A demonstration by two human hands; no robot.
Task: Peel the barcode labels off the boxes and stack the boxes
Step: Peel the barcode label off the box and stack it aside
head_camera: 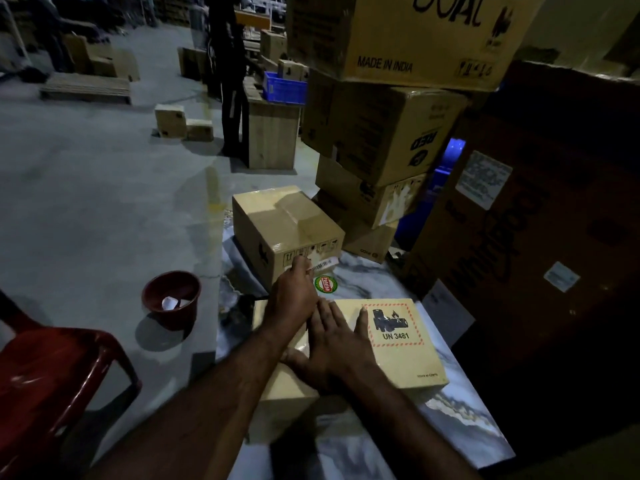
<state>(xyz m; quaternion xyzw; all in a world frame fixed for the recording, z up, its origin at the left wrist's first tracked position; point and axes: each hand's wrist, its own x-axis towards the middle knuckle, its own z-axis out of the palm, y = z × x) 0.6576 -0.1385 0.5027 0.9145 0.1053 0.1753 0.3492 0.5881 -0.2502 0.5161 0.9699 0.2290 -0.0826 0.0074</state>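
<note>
Cartons tower at our right, a leaning stack (381, 133) beside a big dark box, and in front of them the marble-patterned table (467, 420) carries the two boxes we are working on. The far box (284, 223) sits at the table's back edge, taped shut, with its barcode label (325, 264) low on the side facing us. The near box (398, 348), marked UN 3481, lies flat just before us.

Our right hand (341, 344) rests open, palm down, fingers spread on the near box, gripping nothing. Our left hand (294, 292) reaches across to the far box, fingertips pinched at the left end of the barcode label; we judge it has the strip's corner, with the rest apparently still stuck.

To do this well, we should draw the label back low along the cardboard, slowly, so it comes away whole rather than tearing. The far box may slide, so bracing it would help. The red bin (171, 296) on the floor, with paper scraps inside, looks like the place for the strip.
</note>
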